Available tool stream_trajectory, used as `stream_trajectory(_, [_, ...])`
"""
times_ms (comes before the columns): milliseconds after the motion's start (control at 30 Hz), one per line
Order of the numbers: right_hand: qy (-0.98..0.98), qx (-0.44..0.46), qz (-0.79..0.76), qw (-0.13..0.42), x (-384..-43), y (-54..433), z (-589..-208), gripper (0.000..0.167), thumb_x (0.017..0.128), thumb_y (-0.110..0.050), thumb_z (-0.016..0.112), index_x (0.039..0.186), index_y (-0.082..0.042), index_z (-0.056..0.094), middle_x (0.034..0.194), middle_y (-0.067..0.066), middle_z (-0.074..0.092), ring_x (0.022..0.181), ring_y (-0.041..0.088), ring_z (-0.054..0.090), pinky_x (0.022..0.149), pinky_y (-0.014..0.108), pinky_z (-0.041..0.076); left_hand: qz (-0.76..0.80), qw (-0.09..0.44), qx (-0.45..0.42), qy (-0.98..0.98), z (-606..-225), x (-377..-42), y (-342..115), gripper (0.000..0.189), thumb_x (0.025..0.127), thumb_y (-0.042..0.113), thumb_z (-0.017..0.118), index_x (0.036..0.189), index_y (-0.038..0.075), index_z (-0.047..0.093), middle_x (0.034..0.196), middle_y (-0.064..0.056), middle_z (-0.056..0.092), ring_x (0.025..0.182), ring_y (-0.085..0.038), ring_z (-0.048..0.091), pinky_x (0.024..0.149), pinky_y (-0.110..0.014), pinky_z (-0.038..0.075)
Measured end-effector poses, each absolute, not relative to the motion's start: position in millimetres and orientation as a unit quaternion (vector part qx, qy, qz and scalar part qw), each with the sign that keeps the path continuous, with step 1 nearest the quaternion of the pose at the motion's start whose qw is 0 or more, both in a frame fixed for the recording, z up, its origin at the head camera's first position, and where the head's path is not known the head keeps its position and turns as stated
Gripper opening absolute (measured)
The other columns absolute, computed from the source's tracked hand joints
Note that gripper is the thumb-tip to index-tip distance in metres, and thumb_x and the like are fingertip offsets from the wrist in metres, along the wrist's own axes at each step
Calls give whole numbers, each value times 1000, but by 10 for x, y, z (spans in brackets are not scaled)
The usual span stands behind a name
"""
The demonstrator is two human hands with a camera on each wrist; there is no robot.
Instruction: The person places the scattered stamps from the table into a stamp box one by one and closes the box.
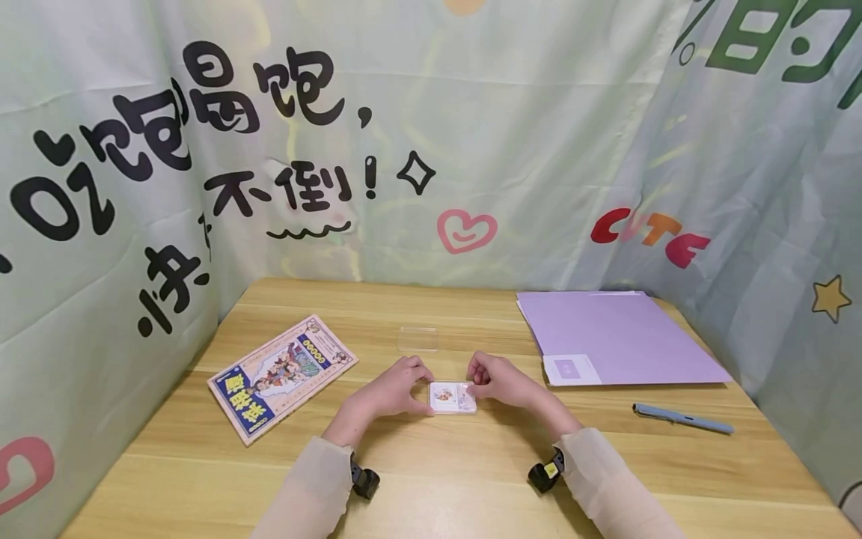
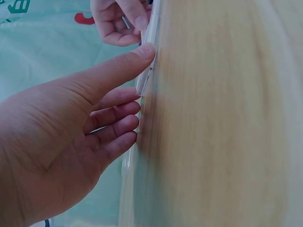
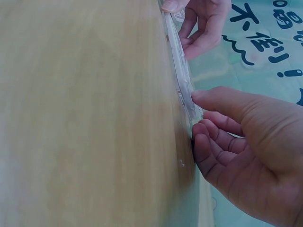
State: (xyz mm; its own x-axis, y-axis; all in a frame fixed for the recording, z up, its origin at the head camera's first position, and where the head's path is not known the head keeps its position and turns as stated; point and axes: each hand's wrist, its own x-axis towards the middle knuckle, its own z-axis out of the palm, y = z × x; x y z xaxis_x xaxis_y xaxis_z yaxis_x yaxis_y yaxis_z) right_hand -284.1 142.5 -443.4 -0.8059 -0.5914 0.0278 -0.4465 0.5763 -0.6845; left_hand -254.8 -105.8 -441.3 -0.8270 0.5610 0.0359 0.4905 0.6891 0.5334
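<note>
The small card case, clear at its rim with a printed face uppermost, sits near the middle of the desk, between the two hands; whether it rests fully flat is hard to tell. The left hand has its grip closed to the case's left end, thumb at the near corner, forefinger at the far one. The right hand pinches the right end, its other fingers bent. The case looks light, stiff and thin, probably smooth hard plastic that could slip or crack if bent, so the short end edges seem the best hold. Just beyond it, slightly left, lies a clear plastic piece, easy to knock. The booklet bounds the left, the purple folder the far right and the pen the right; the near side offers the most room.
</note>
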Motion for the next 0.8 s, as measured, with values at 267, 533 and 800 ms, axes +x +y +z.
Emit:
stream_trajectory(267, [877,-296,-364,101,-2820,1471,-4438,20,89,-16,70,96,-2,58,83,4,58,75,11,51,66,18,45,268,66,284,918,-4430,-2539,-1059,52,77,29,83,118,3,65,112,-5,56,107,-19,51,100,-40,47])
stream_trajectory(533, [892,-279,-352,54,-2850,1481,-4433,14,92,-15,66,97,-4,58,86,5,62,78,11,54,68,19,47,260,65,286,920,-4403,-2531,-1060,54,77,30,83,119,2,64,112,-6,55,106,-19,51,99,-40,47])
stream_trajectory(800, [901,-275,-335,22,-2864,1423,-4396,29,92,-19,67,110,2,59,99,11,66,92,21,62,83,33,55,264,71,279,921,-4426,-2534,-1077,55,79,33,81,122,5,63,116,-6,55,110,-21,52,103,-42,46])
